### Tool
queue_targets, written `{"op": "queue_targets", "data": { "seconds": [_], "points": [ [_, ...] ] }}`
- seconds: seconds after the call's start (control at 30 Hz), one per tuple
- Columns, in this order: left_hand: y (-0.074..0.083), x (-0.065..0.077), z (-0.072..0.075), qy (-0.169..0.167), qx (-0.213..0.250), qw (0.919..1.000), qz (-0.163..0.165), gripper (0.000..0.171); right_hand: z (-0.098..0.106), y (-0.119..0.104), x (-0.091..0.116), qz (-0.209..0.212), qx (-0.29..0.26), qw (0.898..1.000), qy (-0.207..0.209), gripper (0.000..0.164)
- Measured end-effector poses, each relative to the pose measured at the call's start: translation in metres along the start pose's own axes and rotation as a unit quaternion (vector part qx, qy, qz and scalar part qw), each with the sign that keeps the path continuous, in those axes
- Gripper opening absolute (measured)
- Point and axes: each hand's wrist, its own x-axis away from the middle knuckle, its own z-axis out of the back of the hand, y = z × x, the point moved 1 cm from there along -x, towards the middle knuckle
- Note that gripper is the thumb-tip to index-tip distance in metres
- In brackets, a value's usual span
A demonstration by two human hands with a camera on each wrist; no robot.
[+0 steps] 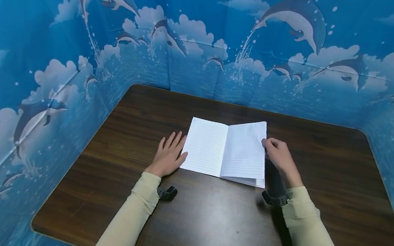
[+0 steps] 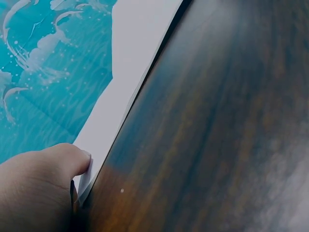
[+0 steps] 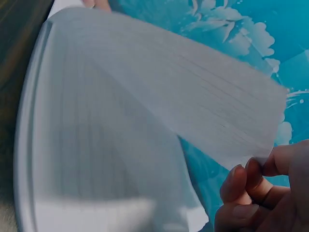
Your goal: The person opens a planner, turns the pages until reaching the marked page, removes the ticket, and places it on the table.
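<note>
An open notebook [image 1: 204,146] with lined white pages lies on the dark wooden table. My right hand [image 1: 279,154] pinches the outer edge of a right-hand page [image 3: 207,87] between thumb and fingers. That page is lifted and curves above the lined page [image 3: 91,145] beneath it in the right wrist view. At the notebook's left edge, my left hand [image 1: 169,155] rests with its fingers spread straight on the table. Its thumb [image 2: 77,159] lies on the border of the left page in the left wrist view.
The brown table [image 1: 108,194] has rounded corners and stretches out on all sides of the notebook. Blue cloth printed with dolphins and clouds [image 1: 195,74] hangs behind and to the sides. Each wrist wears a black camera band [image 1: 167,193].
</note>
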Motion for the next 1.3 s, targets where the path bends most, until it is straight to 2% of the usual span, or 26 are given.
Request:
{"op": "queue_targets", "data": {
  "seconds": [0.3, 0.53, 0.73, 1.1, 1.3],
  "points": [
    [0.002, 0.000, 0.000, 0.006, 0.001, 1.0000, -0.001, 0.068, -0.002, -0.019, -0.002, 0.044, -0.018, 0.999, -0.003, 0.050],
    [0.004, 0.002, 0.002, 0.006, 0.003, 1.0000, -0.002, 0.068, -0.010, -0.035, -0.007, 0.062, -0.064, 0.996, -0.011, 0.044],
    [0.003, 0.001, 0.001, 0.011, 0.007, 0.9999, -0.006, 0.068, -0.019, -0.047, -0.010, 0.084, -0.069, 0.994, -0.019, 0.044],
    [0.001, 0.002, 0.001, 0.013, 0.002, 0.9999, -0.007, 0.068, -0.038, -0.065, -0.014, 0.074, -0.103, 0.991, -0.035, 0.042],
    [0.002, 0.002, 0.002, 0.011, 0.003, 0.9999, -0.011, 0.068, -0.045, -0.070, -0.016, 0.085, -0.107, 0.990, -0.040, 0.047]
  ]
}}
